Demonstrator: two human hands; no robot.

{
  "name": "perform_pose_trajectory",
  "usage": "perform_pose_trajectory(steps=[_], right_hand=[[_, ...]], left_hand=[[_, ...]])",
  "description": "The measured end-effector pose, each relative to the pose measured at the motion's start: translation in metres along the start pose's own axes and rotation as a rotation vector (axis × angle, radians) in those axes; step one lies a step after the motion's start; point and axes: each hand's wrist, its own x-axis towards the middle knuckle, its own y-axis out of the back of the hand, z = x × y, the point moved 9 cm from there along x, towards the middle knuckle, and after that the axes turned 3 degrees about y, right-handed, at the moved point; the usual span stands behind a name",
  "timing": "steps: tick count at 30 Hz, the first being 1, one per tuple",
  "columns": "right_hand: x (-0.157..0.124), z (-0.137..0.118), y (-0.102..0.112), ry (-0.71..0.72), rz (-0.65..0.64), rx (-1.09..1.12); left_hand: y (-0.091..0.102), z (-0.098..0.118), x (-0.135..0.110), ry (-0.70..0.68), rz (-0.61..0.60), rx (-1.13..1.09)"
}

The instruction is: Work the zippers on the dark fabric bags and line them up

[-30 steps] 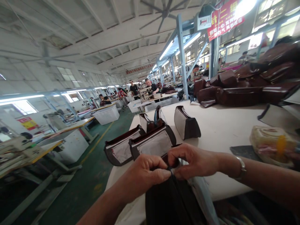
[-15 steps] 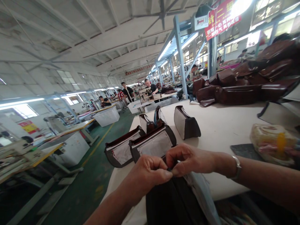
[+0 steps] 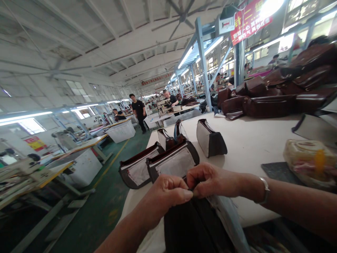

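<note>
My left hand (image 3: 168,195) and my right hand (image 3: 213,180) meet at the top edge of a dark fabric-and-leather bag (image 3: 195,226), pinching it between fingers and thumbs. What they pinch is small and mostly hidden by my fingers. A pale lining or sheet (image 3: 226,221) hangs along the bag's right side. Just beyond my hands lie two open dark-trimmed bags with pale panels (image 3: 176,163) (image 3: 138,168). Further back, a similar bag (image 3: 210,138) stands upright, with two more (image 3: 165,138) (image 3: 180,129) beside it. A metal bangle (image 3: 264,189) circles my right wrist.
The bags rest on a cream worktable (image 3: 250,147). A heap of brown leather bags (image 3: 268,105) sits at its far right, near a plastic-wrapped bundle (image 3: 310,163) on a dark mat (image 3: 279,172). Sewing stations, white bins and co-workers line the green-floored aisle at left.
My hands still pinch the bag's edge, with little movement. The view has shifted slightly, and a person in black has moved along the far aisle.
</note>
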Motion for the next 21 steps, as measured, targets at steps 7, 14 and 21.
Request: perform_pose_trajectory(steps=[7,14,21], right_hand=[[0.0,0.006,0.003,0.001,0.012,-0.068],[-0.003,-0.004,0.005,0.03,0.042,-0.133],[0.003,-0.02,0.004,0.083,-0.05,-0.375]], left_hand=[[0.004,-0.001,0.0,-0.049,-0.003,0.225],[0.002,0.01,-0.006,-0.077,0.01,0.331],[-0.001,0.017,-0.004,-0.135,0.091,0.464]])
